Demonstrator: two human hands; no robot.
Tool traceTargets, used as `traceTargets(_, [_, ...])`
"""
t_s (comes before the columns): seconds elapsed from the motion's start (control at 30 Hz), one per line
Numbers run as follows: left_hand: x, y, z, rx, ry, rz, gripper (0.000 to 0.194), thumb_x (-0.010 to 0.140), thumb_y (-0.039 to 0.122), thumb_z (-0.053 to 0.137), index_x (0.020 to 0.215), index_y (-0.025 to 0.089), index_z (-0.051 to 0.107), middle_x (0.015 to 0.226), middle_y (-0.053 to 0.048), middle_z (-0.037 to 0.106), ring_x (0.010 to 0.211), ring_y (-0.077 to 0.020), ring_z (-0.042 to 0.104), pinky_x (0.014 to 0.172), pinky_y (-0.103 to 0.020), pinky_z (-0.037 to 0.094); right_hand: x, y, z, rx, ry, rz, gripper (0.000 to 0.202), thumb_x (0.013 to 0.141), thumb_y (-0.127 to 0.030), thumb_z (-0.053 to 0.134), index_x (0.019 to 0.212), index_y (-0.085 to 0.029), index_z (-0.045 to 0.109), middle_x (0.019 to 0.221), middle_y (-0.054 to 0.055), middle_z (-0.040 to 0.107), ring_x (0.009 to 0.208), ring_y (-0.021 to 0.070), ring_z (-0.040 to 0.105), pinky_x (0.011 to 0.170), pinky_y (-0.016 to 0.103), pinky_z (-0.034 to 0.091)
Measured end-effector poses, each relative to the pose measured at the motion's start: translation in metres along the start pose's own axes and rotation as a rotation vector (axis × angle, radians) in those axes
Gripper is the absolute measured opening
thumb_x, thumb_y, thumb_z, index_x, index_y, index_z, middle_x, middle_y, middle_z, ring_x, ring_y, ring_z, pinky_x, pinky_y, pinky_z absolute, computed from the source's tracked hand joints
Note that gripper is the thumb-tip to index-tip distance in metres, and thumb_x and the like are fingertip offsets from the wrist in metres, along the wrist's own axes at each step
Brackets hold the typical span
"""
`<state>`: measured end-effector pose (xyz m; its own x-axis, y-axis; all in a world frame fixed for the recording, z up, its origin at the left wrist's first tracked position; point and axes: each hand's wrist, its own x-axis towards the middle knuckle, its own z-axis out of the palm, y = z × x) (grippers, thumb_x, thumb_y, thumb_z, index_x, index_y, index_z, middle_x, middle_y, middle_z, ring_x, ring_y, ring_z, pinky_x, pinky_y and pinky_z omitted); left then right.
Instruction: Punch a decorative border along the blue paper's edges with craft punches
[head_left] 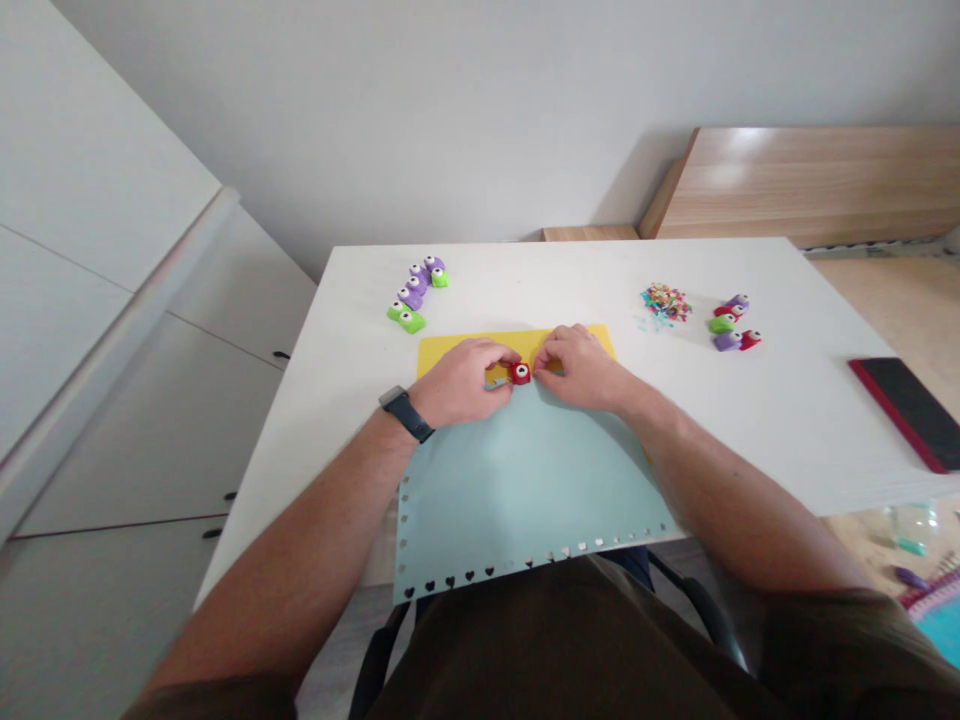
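A small red paper punch (520, 373) with a white and black round button sits at the far edge of a light blue sheet of paper (525, 470). The thumb and fingers of my left hand (469, 382) close around the punch's left side. Just right of the punch, my right hand (577, 367) is curled, pinching the sheet's far edge; the fingertips are partly hidden. Small cut-out shapes, hearts among them, run along the sheet's near and left edges. Beneath its far part lies a yellow sheet (442, 352).
Several purple and green punches (412, 290) stand at the back left of the white table (315, 400). A pile of colourful paper bits (666, 302) and more punches (729, 325) are at the right. A black and red flat object (911, 405) lies near the right edge.
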<state>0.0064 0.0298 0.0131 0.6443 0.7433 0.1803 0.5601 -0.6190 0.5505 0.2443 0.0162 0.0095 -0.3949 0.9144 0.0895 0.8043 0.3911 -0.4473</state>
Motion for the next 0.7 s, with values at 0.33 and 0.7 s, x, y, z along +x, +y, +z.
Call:
traceTargets(0.33, [0.0002,0.0008,0.0003,-0.002,0.002,-0.002,0.034,0.081,0.024,0.066,0.114,0.019,0.076,0.112,-0.007,0.08,0.101,-0.0248,0.074,0.094,-0.037,0.059,0.0009,0.0022,0.0034,0.007,0.01,0.005,0.013,0.094,-0.027,0.065,0.09,-0.02,0.076,0.101,0.011,0.07,0.101,0.027,0.06,0.098,0.043,0.044])
traceTargets(0.7, [0.0011,0.0035,-0.0029,-0.023,0.006,-0.036,0.033,0.085,0.023,0.063,0.115,0.018,0.075,0.115,-0.008,0.08,0.102,-0.0241,0.073,0.093,-0.036,0.057,-0.0001,-0.0062,-0.0009,0.069,0.105,0.037,0.018,0.098,-0.034,0.063,0.093,-0.02,0.073,0.102,0.011,0.072,0.101,0.0263,0.061,0.096,0.041,0.043])
